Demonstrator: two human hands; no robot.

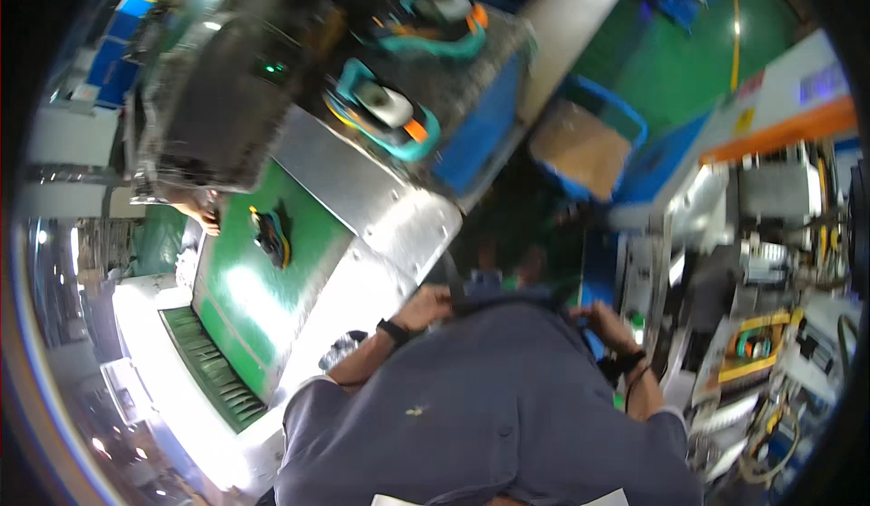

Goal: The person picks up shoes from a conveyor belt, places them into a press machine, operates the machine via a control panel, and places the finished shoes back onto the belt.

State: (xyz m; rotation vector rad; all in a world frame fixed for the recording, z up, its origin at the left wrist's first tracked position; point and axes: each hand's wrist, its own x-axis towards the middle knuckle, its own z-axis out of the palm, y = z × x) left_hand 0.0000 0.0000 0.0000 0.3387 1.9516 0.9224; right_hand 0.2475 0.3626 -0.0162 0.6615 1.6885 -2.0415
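Note:
My left hand (pixel 426 308) is closed at the lower edge of the grey shirt (pixel 507 370) I wear, with a dark band on its wrist. On the other side, my right hand (pixel 607 327) has its fingers curled on the same hem, also with a dark wristband. Both appear to pinch the cloth, though the fingertips are small and partly hidden. Ahead of my hands, two teal and orange shoe-like pieces (pixel 385 112) with pale centres lie on a dark worktop (pixel 317 85). Neither hand touches them.
A metal ledge (pixel 399 221) runs beside a green belt (pixel 240 293) carrying a dark shoe-like piece (pixel 271 237). Another person's hand (pixel 204 214) is near the belt. A blue-framed stool (pixel 580 148) stands ahead right. Machinery (pixel 770 198) and a yellow-framed tray (pixel 757 347) are at right.

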